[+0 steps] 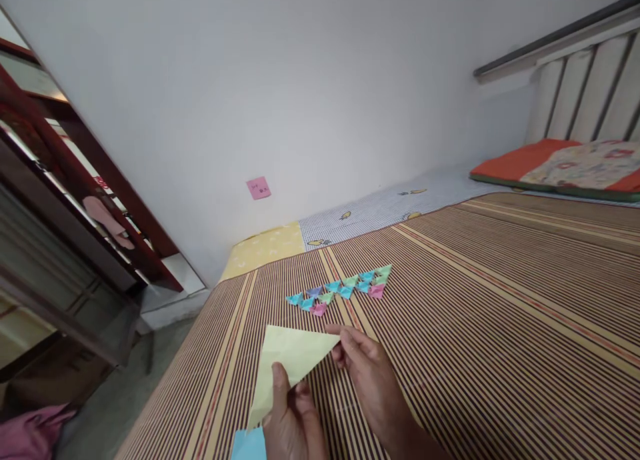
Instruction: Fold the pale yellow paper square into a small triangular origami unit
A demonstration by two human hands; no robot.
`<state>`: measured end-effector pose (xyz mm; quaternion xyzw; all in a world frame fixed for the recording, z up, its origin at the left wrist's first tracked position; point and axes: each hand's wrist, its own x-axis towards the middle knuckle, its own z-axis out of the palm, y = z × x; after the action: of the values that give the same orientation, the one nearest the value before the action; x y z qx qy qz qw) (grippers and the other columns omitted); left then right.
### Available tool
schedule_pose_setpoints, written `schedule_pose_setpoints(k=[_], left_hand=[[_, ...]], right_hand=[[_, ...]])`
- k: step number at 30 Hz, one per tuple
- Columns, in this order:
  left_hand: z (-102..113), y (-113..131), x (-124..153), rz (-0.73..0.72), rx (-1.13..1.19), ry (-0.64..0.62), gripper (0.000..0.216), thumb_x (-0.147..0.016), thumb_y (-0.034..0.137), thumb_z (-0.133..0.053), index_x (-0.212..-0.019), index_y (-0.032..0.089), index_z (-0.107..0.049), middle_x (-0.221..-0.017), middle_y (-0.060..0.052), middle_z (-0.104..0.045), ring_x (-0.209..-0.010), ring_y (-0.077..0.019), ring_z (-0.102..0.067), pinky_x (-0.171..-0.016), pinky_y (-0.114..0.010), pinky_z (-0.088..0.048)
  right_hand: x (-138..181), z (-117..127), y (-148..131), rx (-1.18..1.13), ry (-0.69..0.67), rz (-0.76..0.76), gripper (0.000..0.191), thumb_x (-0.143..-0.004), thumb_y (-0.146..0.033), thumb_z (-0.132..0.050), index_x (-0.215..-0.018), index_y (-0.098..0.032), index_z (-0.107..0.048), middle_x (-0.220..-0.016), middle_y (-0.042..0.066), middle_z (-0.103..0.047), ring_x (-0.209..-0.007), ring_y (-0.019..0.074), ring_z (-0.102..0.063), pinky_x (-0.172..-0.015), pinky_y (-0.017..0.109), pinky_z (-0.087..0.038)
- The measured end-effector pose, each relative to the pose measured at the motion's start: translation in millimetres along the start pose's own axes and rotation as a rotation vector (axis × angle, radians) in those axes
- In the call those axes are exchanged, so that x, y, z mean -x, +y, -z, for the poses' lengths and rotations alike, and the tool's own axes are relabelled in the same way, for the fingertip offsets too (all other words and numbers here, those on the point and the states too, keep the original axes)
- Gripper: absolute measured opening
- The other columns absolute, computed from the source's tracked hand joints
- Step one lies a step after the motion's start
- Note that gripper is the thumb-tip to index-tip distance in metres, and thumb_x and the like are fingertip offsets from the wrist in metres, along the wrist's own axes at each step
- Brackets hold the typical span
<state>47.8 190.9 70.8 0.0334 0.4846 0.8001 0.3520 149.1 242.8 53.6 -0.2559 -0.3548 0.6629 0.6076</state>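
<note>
A pale yellow paper (287, 363), folded into a triangle, is held up between both hands above a striped mat (475, 300). My left hand (290, 417) grips its lower part, thumb pressed on the face. My right hand (367, 373) pinches the right corner of the triangle. A little beyond lies a row of several small folded paper triangles (340, 288) in blue, green, pink and purple. A light blue paper (249, 445) shows at the bottom edge under my left hand.
The mat covers a bed beside a white wall with a pink sticky note (259, 188). An orange patterned pillow (565, 167) lies at the far right by the headboard. Dark wooden furniture (65, 200) stands left.
</note>
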Motion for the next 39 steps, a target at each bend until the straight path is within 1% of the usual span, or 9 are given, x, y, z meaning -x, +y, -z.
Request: schedule_pose_setpoints(k=[4,9,12,14,16,23,31,35,39], left_hand=[[1.7,1.3,0.3,-0.098,-0.114,0.035,0.024,-0.075,0.034,-0.081,-0.081,0.013,-0.073,-0.08,-0.006,-0.073,-0.065,-0.0153,-0.066,-0.052,-0.022,-0.054],[-3.4,-7.9,9.2,-0.166,-0.322,-0.096,0.033,-0.069,0.039,-0.085,-0.085,0.012,-0.078,-0.085,-0.01,-0.078,-0.089,-0.0301,-0.073,-0.074,-0.038,-0.06],[-5.6,-13.5,15.5,-0.239,-0.483,-0.182,0.033,-0.07,0.04,-0.083,-0.087,0.012,-0.079,-0.092,-0.011,-0.08,-0.098,-0.0329,-0.072,-0.086,-0.043,-0.058],[-6.5,-16.7,19.3,-0.248,-0.501,-0.216,0.033,-0.071,0.04,-0.082,-0.088,0.012,-0.079,-0.09,-0.011,-0.08,-0.1,-0.0329,-0.072,-0.088,-0.042,-0.057],[-7.4,-19.1,22.2,-0.237,-0.473,-0.26,0.034,-0.073,0.04,-0.081,-0.091,0.012,-0.079,-0.091,-0.01,-0.08,-0.1,-0.0319,-0.072,-0.088,-0.041,-0.057],[-8.9,-20.3,25.7,-0.203,-0.456,-0.272,0.038,-0.075,0.044,-0.079,-0.095,0.011,-0.078,-0.096,-0.012,-0.079,-0.099,-0.0314,-0.072,-0.089,-0.042,-0.057],[-4.7,-15.7,20.1,-0.154,-0.385,-0.182,0.052,-0.072,0.057,-0.078,-0.096,0.011,-0.075,-0.092,-0.012,-0.077,-0.087,-0.0294,-0.072,-0.073,-0.038,-0.058],[0.3,-8.1,13.9,-0.305,-0.382,-0.107,0.045,-0.068,0.059,-0.079,-0.071,0.016,-0.065,-0.06,0.002,-0.062,-0.057,-0.014,-0.056,-0.051,-0.024,-0.046],[4.2,-4.2,8.0,-0.418,-0.359,-0.006,0.047,-0.068,0.058,-0.08,-0.06,0.019,-0.054,-0.05,0.007,-0.045,-0.051,-0.0098,-0.04,-0.046,-0.02,-0.036]], right_hand=[[-10.0,18.5,-22.7,0.283,0.048,0.096,0.042,-0.087,-0.056,-0.065,-0.098,-0.018,-0.078,-0.091,0.009,-0.071,-0.085,0.0222,-0.063,-0.079,0.035,-0.05],[-7.4,24.4,-50.5,0.582,-0.245,0.061,0.045,-0.084,-0.046,-0.072,-0.119,-0.018,-0.07,-0.109,0.011,-0.072,-0.099,0.0257,-0.066,-0.084,0.037,-0.052],[-3.3,20.1,-53.8,0.638,-0.334,-0.002,0.028,-0.084,-0.038,-0.072,-0.102,-0.017,-0.071,-0.091,0.006,-0.071,-0.083,0.0214,-0.065,-0.071,0.031,-0.05],[-4.0,18.5,-51.2,0.699,-0.296,0.041,0.02,-0.087,-0.036,-0.065,-0.081,-0.017,-0.066,-0.072,0.0,-0.063,-0.067,0.0163,-0.058,-0.059,0.026,-0.042],[-6.9,19.2,-47.0,0.756,-0.208,0.133,0.028,-0.09,-0.037,-0.059,-0.071,-0.018,-0.057,-0.063,-0.003,-0.051,-0.059,0.0132,-0.047,-0.054,0.024,-0.034],[-9.2,22.4,-41.0,0.748,-0.142,0.238,0.034,-0.094,-0.046,-0.055,-0.074,-0.019,-0.051,-0.062,-0.005,-0.044,-0.057,0.0117,-0.04,-0.052,0.023,-0.03],[-11.0,23.5,-41.5,0.556,-0.198,0.159,0.035,-0.089,-0.043,-0.061,-0.067,-0.02,-0.049,-0.06,-0.006,-0.039,-0.055,0.0103,-0.035,-0.049,0.023,-0.028],[-12.1,25.8,-43.3,0.571,-0.189,0.196,0.034,-0.089,-0.04,-0.062,-0.066,-0.02,-0.048,-0.061,-0.006,-0.036,-0.055,0.01,-0.033,-0.05,0.023,-0.026],[-10.4,25.2,-42.4,0.576,-0.195,0.187,0.033,-0.09,-0.039,-0.062,-0.067,-0.019,-0.049,-0.061,-0.006,-0.036,-0.056,0.01,-0.033,-0.05,0.023,-0.026]])
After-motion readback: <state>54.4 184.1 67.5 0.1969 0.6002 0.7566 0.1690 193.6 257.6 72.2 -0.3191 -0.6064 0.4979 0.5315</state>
